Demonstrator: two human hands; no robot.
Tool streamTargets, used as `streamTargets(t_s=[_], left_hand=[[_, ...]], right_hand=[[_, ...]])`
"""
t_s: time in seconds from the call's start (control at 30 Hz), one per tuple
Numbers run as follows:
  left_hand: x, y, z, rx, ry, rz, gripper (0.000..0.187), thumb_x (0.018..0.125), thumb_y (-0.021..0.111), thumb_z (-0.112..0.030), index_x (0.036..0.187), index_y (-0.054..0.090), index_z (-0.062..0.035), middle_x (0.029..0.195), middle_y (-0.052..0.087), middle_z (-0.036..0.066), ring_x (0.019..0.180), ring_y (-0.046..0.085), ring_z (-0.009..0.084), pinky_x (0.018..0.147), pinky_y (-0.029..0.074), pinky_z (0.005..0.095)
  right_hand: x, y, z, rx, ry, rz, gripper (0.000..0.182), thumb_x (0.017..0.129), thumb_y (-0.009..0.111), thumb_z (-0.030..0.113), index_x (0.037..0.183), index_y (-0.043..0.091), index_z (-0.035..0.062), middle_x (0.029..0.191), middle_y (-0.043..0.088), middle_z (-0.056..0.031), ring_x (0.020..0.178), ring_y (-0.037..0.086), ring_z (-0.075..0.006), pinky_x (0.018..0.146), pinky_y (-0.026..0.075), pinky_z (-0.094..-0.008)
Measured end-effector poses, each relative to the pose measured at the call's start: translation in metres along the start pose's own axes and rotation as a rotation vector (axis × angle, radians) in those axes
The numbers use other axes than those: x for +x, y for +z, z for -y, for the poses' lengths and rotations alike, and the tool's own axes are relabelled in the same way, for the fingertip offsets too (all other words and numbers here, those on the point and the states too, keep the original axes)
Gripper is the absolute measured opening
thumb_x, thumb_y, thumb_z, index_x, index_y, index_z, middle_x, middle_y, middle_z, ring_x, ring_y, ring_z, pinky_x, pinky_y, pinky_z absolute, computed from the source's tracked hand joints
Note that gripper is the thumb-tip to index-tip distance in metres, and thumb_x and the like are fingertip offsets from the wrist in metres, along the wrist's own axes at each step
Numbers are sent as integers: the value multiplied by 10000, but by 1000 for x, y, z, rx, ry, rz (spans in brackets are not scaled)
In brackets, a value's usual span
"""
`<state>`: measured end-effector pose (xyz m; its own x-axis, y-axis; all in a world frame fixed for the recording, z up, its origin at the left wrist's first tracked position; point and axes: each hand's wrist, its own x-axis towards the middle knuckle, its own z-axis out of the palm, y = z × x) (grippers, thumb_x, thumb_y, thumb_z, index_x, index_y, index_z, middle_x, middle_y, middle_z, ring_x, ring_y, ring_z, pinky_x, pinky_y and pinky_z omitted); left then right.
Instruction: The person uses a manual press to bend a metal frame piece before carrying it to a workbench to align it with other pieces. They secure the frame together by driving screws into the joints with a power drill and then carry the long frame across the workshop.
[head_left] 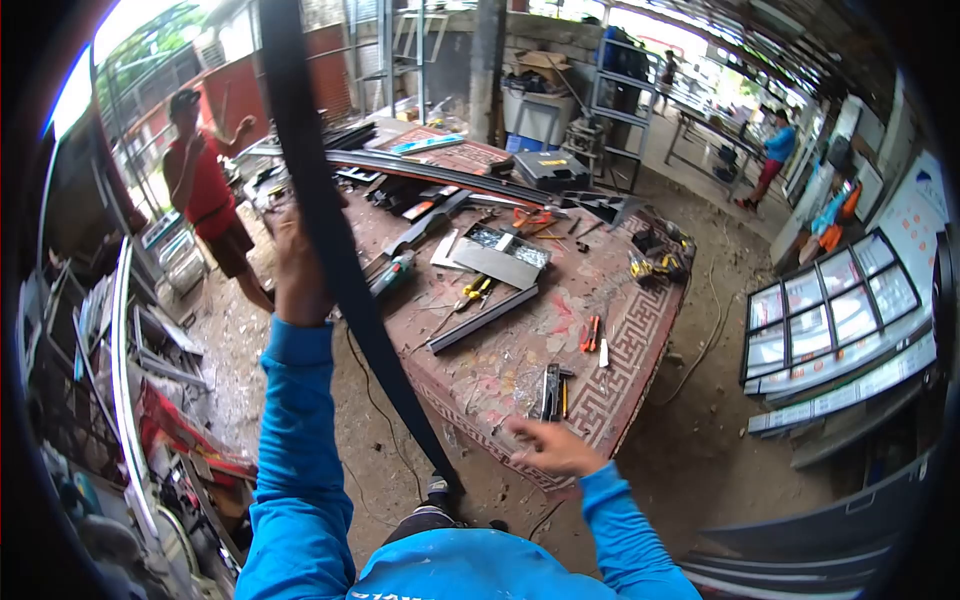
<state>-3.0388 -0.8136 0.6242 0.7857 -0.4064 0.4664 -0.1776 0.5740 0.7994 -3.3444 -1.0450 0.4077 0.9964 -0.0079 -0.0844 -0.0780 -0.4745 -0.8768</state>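
Observation:
My left hand [296, 262] is raised, with its fingers closed around a long dark metal bar [350, 265]. The bar slants from the top of the view down to near my foot and hides part of that hand. My right hand [556, 447] is over the near edge of the work table [500, 375], holding nothing, its fingers apart. Closest to it lie a small dark metal piece [551, 392] and a yellow pencil [565, 398]. Orange-handled pliers [590, 333] and a short dark profile [484, 319] lie farther up the table.
A tray of screws [505, 245], a power drill [393, 272], a yellow-black tool [656, 266] and a dark tool case [551, 169] are on the table. A person in red [205, 185] stands at left. A framed window grille [830, 305] leans at right. Cables cross the ground.

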Motion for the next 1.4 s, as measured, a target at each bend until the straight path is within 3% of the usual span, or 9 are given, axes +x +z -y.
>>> streamTargets(t_s=[0.03, 0.37, 0.53, 0.87, 1.17, 1.27, 1.3, 1.33, 1.4], left_hand=[[-9, 18, -3, 234, 82, -144, 471, 1001, 451, -504, 827, 601, -93, 602, 467, -42, 490, 438, 45, 426, 349, 221], [-83, 33, 10, 551, 331, -17, 368, 826, 773, -376, 834, 638, -34, 665, 578, -6, 646, 490, 61, 568, 415, 261], [-69, 4, 25, 904, 433, 69, 502, 698, 783, -552, 804, 616, -91, 652, 577, 76, 615, 592, 288, 562, 451, 374], [46, -118, 53, 1060, 441, 398, 474, 689, 773, -535, 815, 597, -113, 757, 605, 64, 760, 619, 301, 657, 480, 412], [122, -226, 105, 1107, 362, 772, 192, 681, 722, -93, 735, 539, -67, 716, 548, 98, 695, 571, 322, 656, 457, 416], [143, -256, 114, 1241, 252, 872, 316, 617, 821, -171, 744, 552, -64, 721, 541, 95, 735, 556, 313, 670, 448, 407], [143, -250, 111, 1273, 197, 968, 413, 557, 877, -241, 757, 559, -70, 742, 550, 84, 797, 555, 310, 714, 453, 403], [139, -233, 112, 1242, 207, 1055, 470, 518, 900, -287, 764, 560, -74, 766, 551, 82, 817, 551, 315, 732, 454, 398], [122, -177, 115, 1122, 250, 1251, 489, 517, 899, -275, 797, 557, -64, 851, 555, 102, 847, 554, 328, 756, 468, 415]], right_hand=[[-2, -39, 57, -37, -98, -124, 567, 828, 738, 258, 1313, 539, 42, 1192, 640, -164, 1067, 626, -254, 906, 505, -353], [-86, -246, 349, -116, -837, -860, 1010, 850, 404, 767, 1514, 174, 41, 1493, 354, -203, 1377, 326, -365, 1139, 192, -599], [-132, -246, 397, 261, -1178, -936, 817, 894, 521, 632, 1337, 475, -52, 1383, 486, -235, 1256, 484, -358, 1115, 323, -491], [-174, -201, 317, -213, -1100, -1670, 636, 948, 454, 419, 1396, 416, -30, 1437, 435, -183, 1305, 439, -302, 1135, 296, -447], [-263, -102, 103, 144, -312, -2416, 513, 996, 395, 227, 1450, 363, -10, 1486, 389, -135, 1350, 398, -251, 1153, 272, -406], [-276, -52, -9, 892, -367, -2160, 291, 979, 472, 288, 1156, 554, 73, 1137, 609, -95, 1044, 577, -255, 1006, 438, -470], [-250, -18, -19, 916, -482, -1693, 224, 977, 488, 309, 1017, 579, 108, 969, 624, -72, 915, 585, -251, 912, 477, -466], [-174, -2, 15, 997, -314, -2026, 215, 978, 490, 328, 942, 581, 137, 889, 615, -47, 861, 581, -248, 841, 489, -478], [-117, 33, 0, 1298, -478, -1663, 278, 1010, 431, 370, 1017, 579, 135, 996, 633, -67, 930, 594, -248, 838, 494, -506]])
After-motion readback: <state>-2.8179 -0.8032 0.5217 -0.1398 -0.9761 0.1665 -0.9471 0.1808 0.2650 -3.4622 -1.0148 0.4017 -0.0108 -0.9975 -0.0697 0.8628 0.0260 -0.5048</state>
